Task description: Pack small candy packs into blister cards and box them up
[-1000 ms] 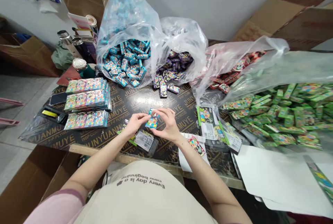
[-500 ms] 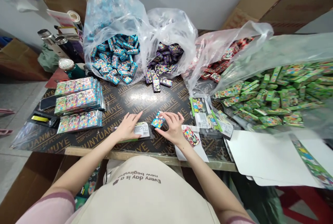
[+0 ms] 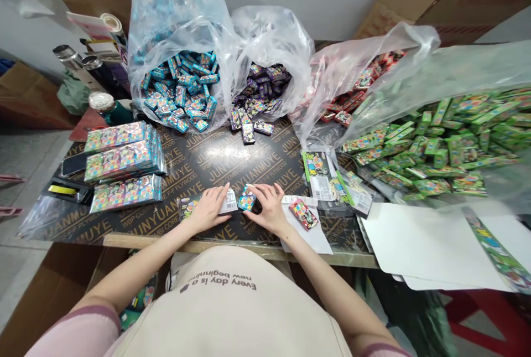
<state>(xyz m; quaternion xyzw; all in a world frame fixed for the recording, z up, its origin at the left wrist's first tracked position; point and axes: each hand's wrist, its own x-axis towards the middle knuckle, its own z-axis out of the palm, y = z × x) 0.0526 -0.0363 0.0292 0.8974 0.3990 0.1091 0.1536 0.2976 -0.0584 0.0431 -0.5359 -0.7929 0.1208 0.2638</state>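
Observation:
My right hand (image 3: 269, 206) pinches a small blue printed box (image 3: 246, 198) between thumb and fingers, just above the table. Close beside it, my left hand (image 3: 207, 208) lies over a flat packet with a white barcode label (image 3: 228, 202), its thumb and fingers gripping the labelled end. The box almost meets that end; whether they touch I cannot tell. Part of the packet is covered by the left hand. A red printed packet (image 3: 304, 214) rests on white paper (image 3: 315, 241) to the right of my right hand.
Clear plastic bags hold blue boxes (image 3: 182, 88), purple boxes (image 3: 265, 83), red boxes (image 3: 352, 102) and green boxes (image 3: 440, 149) along the back. Stacked wrapped packs (image 3: 122, 163) and a tape dispenser (image 3: 66, 190) are at left. More green-edged packets (image 3: 321, 169) lie at right.
My left hand let go of the blue box and closed on the labelled packet, which now lies more level. My right hand kept the box and brought it down beside the packet's end.

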